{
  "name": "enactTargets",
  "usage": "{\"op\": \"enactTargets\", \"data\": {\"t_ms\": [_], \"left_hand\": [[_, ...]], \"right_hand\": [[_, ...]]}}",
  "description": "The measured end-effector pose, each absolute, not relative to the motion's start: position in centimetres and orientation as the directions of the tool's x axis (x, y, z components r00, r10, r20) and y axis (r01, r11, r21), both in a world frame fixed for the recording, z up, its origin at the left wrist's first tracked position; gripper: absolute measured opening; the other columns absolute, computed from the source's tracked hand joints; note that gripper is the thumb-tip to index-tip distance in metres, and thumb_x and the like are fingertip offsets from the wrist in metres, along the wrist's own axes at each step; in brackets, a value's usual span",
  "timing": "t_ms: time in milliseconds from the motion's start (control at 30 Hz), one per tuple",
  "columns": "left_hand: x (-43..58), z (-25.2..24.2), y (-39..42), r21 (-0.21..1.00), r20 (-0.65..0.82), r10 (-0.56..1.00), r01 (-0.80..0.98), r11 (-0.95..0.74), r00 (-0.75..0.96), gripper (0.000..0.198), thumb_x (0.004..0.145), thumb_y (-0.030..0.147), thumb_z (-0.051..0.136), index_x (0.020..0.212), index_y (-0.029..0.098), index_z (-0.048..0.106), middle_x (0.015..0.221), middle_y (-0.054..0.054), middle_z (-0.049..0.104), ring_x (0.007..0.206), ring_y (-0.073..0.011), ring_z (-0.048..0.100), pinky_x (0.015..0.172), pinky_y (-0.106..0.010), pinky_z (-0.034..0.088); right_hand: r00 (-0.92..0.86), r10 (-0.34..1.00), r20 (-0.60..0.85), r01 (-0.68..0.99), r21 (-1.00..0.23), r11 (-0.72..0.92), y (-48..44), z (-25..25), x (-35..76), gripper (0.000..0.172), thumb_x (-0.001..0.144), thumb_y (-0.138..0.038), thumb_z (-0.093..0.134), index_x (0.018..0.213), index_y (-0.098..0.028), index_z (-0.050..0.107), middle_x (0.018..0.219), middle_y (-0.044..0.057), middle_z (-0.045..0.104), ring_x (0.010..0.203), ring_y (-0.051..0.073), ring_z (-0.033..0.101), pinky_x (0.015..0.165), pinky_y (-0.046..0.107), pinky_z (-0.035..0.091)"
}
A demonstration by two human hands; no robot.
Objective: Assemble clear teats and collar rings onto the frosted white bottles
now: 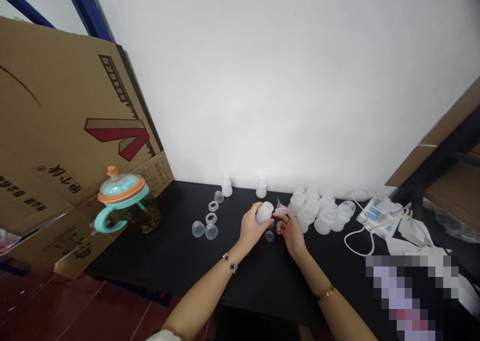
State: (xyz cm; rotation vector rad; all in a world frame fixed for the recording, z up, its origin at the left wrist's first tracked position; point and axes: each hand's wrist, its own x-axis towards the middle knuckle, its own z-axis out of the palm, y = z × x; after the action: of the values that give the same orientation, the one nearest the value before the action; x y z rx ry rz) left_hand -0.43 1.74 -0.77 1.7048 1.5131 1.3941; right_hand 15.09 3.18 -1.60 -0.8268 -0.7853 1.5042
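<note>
My left hand [252, 226] is closed around a small translucent white bottle [264, 212], tilted with its mouth toward the right. My right hand [289, 229] pinches a small clear nipple piece [280, 209] just beside the bottle's mouth. Both hands hover over a black table [180, 256]. A clear cap [269, 236] lies on the table just under the hands.
Several assembled white bottles [318, 212] cluster to the right. Two bottles [226, 186] stand by the wall, with loose clear caps and rings [208, 223] to the left. A jug with a teal handle [123, 206] and cardboard boxes [60, 131] stand left; a white device with cords [378, 213] lies right.
</note>
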Motion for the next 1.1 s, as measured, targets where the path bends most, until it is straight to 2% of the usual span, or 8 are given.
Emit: {"op": "enactTargets", "data": {"t_ms": [133, 233, 367, 467, 700, 867, 1100], "left_hand": [[-0.38, -0.8, 1.91, 0.791, 0.411, 0.906, 0.536, -0.297, -0.105, 0.05, 0.072, 0.024, 0.083, 0.118, 0.026, 0.063, 0.117, -0.001, 0.071, 0.108, -0.0238, 0.064, 0.097, -0.037, 0.047], [-0.48, -0.84, 2.02, 0.753, 0.429, 0.9, 0.582, -0.307, -0.079, 0.051, 0.072, 0.021, 0.083, 0.119, 0.027, 0.065, 0.12, -0.002, 0.07, 0.111, -0.0243, 0.063, 0.1, -0.039, 0.046], [-0.51, -0.77, 1.97, 0.747, 0.427, 0.9, 0.594, -0.298, -0.084, 0.068, 0.07, 0.019, 0.084, 0.132, 0.029, 0.058, 0.12, -0.003, 0.07, 0.111, -0.025, 0.063, 0.1, -0.041, 0.046], [-0.43, -0.68, 1.9, 0.782, 0.395, 0.909, 0.567, -0.259, -0.13, 0.075, 0.067, 0.017, 0.085, 0.134, 0.026, 0.052, 0.109, -0.001, 0.072, 0.104, -0.0238, 0.066, 0.097, -0.04, 0.046], [-0.18, -0.61, 1.8, 0.762, 0.368, 0.924, 0.603, -0.236, -0.104, 0.047, 0.067, 0.018, 0.083, 0.108, 0.024, 0.061, 0.105, -0.001, 0.072, 0.1, -0.0242, 0.066, 0.091, -0.038, 0.046], [0.12, -0.59, 1.48, 0.747, 0.391, 0.918, 0.605, -0.277, -0.062, 0.045, 0.071, 0.02, 0.079, 0.112, 0.024, 0.062, 0.108, -0.001, 0.073, 0.101, -0.0245, 0.066, 0.093, -0.039, 0.046], [0.19, -0.74, 1.47, 0.759, 0.414, 0.909, 0.566, -0.322, -0.038, 0.043, 0.073, 0.021, 0.077, 0.113, 0.024, 0.062, 0.111, -0.001, 0.073, 0.104, -0.0238, 0.067, 0.093, -0.037, 0.049]], "right_hand": [[-0.019, 0.999, -0.044, -0.511, -0.858, -0.047, 3.17, -1.6, 15.04, 0.047, 0.083, -0.057, 0.071, 0.114, -0.023, 0.066, 0.1, 0.004, 0.074, 0.049, 0.01, 0.051, 0.043, 0.024, 0.04], [0.039, 0.998, -0.048, -0.496, -0.868, -0.022, 3.26, -1.79, 15.04, 0.053, 0.079, -0.054, 0.077, 0.123, -0.028, 0.064, 0.112, 0.002, 0.071, 0.05, 0.009, 0.052, 0.042, 0.024, 0.04], [0.061, 0.998, -0.028, -0.482, -0.876, 0.005, 3.33, -1.95, 15.11, 0.059, 0.077, -0.05, 0.08, 0.13, -0.032, 0.063, 0.119, 0.002, 0.068, 0.052, 0.008, 0.052, 0.042, 0.023, 0.041], [0.038, 0.999, -0.002, -0.464, -0.886, 0.016, 3.25, -1.88, 15.09, 0.057, 0.078, -0.05, 0.08, 0.128, -0.027, 0.066, 0.11, 0.003, 0.071, 0.052, 0.008, 0.052, 0.043, 0.023, 0.039], [0.031, 0.999, 0.029, -0.442, -0.896, 0.04, 3.08, -1.71, 14.89, 0.061, 0.075, -0.052, 0.081, 0.127, -0.023, 0.066, 0.097, 0.004, 0.074, 0.051, 0.009, 0.054, 0.043, 0.023, 0.038], [0.018, 1.0, 0.011, -0.424, -0.906, 0.017, 2.98, -1.65, 14.82, 0.067, 0.076, -0.054, 0.081, 0.132, -0.02, 0.062, 0.073, 0.001, 0.071, 0.051, 0.012, 0.056, 0.045, 0.023, 0.039], [-0.001, 1.0, 0.01, -0.398, -0.917, 0.009, 2.73, -1.19, 14.81, 0.07, 0.076, -0.055, 0.08, 0.133, -0.02, 0.062, 0.065, -0.002, 0.067, 0.051, 0.013, 0.055, 0.046, 0.024, 0.038]]}}
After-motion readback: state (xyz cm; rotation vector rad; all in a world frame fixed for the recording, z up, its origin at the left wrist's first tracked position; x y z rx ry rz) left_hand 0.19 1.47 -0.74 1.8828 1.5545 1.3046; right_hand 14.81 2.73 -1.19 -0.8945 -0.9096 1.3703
